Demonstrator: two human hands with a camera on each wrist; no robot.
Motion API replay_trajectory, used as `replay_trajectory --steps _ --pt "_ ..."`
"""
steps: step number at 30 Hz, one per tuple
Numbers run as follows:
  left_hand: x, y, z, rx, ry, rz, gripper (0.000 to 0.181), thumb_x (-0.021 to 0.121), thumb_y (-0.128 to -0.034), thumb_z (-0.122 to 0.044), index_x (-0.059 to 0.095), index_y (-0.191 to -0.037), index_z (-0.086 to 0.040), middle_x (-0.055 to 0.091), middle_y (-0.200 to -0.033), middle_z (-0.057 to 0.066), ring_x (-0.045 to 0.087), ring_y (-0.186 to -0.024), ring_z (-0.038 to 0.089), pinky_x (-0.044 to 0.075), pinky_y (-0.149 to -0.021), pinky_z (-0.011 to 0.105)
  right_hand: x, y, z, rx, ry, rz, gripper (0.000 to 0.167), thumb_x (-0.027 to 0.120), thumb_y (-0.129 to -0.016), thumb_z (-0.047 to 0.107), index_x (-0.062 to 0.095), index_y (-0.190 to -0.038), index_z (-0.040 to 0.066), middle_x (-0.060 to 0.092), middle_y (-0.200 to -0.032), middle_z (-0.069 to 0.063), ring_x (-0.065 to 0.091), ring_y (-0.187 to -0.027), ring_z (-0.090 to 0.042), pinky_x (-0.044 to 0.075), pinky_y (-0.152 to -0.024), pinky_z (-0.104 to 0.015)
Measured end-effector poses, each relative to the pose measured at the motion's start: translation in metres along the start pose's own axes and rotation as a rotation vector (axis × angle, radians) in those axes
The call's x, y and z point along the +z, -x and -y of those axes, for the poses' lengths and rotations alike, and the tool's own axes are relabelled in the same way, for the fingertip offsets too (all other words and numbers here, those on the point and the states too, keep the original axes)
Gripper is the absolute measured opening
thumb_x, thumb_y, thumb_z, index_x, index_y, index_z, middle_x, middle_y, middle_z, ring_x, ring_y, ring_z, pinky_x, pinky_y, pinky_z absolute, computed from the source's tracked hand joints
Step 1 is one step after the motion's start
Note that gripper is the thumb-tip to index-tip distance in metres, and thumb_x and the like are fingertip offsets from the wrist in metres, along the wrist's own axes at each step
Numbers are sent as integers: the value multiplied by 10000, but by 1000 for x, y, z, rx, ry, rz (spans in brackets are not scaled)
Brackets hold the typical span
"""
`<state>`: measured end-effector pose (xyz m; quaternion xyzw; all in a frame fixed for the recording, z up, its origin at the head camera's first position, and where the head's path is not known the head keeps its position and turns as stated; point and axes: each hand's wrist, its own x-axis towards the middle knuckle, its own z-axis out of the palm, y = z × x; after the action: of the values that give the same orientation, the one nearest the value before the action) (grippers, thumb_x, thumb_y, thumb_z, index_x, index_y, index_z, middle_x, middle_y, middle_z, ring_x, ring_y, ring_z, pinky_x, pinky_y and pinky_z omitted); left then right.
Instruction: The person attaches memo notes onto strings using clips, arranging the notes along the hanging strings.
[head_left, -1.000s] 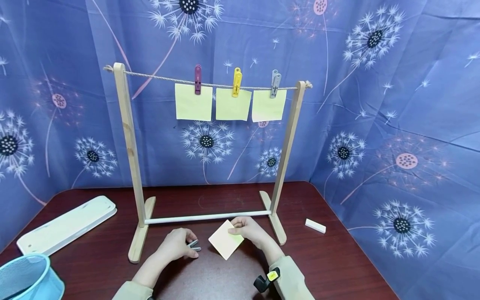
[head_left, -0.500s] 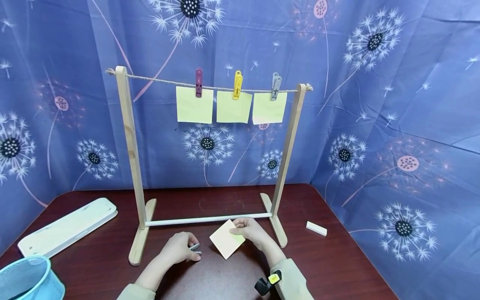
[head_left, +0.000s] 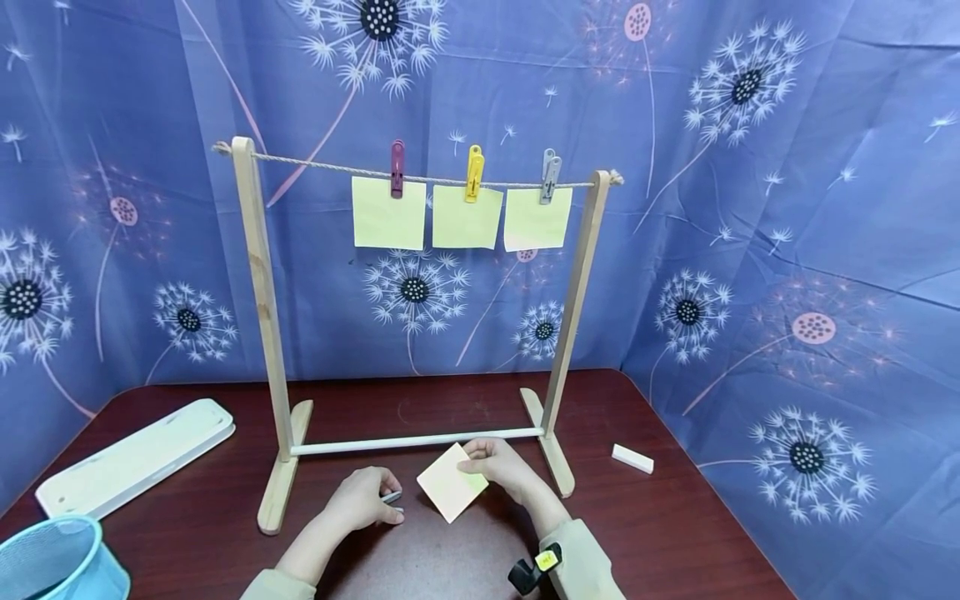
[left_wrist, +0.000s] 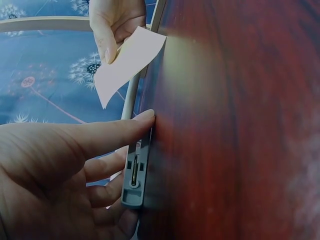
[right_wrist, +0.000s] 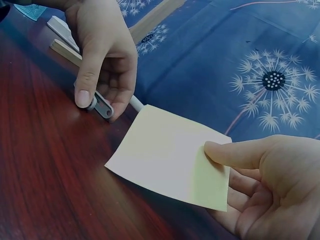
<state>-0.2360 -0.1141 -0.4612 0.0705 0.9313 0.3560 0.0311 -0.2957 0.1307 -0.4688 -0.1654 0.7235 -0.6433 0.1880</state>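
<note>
My left hand (head_left: 362, 500) pinches a grey clothespin (left_wrist: 134, 175) between thumb and fingers, low over the table. A pale yellow sticky note (right_wrist: 167, 157) is held at one edge by my right hand (head_left: 501, 468), thumb on its face and fingers behind. The note hangs just right of the clothespin, apart from it. Above, three yellow notes hang from a rope (head_left: 322, 165): one under a purple clothespin (head_left: 397, 169), one under a yellow clothespin (head_left: 474, 175), one under another grey clothespin (head_left: 551, 177).
A wooden frame (head_left: 264, 300) carries the rope, with a white bar (head_left: 420, 442) low between its posts. At left lie a white case (head_left: 138, 458) and a blue mesh basket (head_left: 67, 558). A small white block (head_left: 632, 458) is at right on the dark red table (head_left: 675, 533).
Both hands stay nearly in place. My left thumb and fingers have squeezed slightly, and the clothespin's grey ends look closer together. The view has tipped up slightly.
</note>
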Motion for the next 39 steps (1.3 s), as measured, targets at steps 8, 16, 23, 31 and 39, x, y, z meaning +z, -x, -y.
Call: replay_trajectory --steps 8,16,23,31,39 --pt "-1 2 0 3 -2 -18 299 889 -640 -99 673 -846 -84 634 -747 -4 554 -514 105 453 -532 255 3 0 -1 0 -14 18 274 620 -879 -24 540 -1070 -203 651 -770 76 611 -699 -27 488 -641 -177" --pt "-3 1 3 37 7 -11 273 882 -647 -120 680 -829 -98 639 -742 -21 548 -562 96 441 -601 271 4 1 -1 0 -25 17 287 615 -884 -30 523 -1082 -216 648 -768 80 607 -698 -20 486 -640 -173" --pt "-8 -3 5 52 29 -8 244 875 -660 -133 700 -828 -101 665 -757 -27 563 -703 94 454 -672 310 4 1 2 3 -7 -1 272 625 -883 -12 543 -1071 -192 650 -774 70 607 -699 -25 485 -642 -175" --pt "-21 -4 6 -7 64 6 236 864 -706 -150 714 -874 -79 677 -801 -4 605 -748 113 489 -693 329 5 1 7 -10 30 -28 248 636 -880 -2 556 -1034 -180 623 -737 83 565 -675 -21 445 -622 -168" --pt "-45 -4 10 54 91 2 263 830 -754 -159 732 -956 -22 728 -890 32 655 -815 141 522 -720 339 7 -2 12 -34 41 -12 258 629 -885 -15 551 -1050 -197 638 -745 85 574 -680 -18 456 -632 -169"
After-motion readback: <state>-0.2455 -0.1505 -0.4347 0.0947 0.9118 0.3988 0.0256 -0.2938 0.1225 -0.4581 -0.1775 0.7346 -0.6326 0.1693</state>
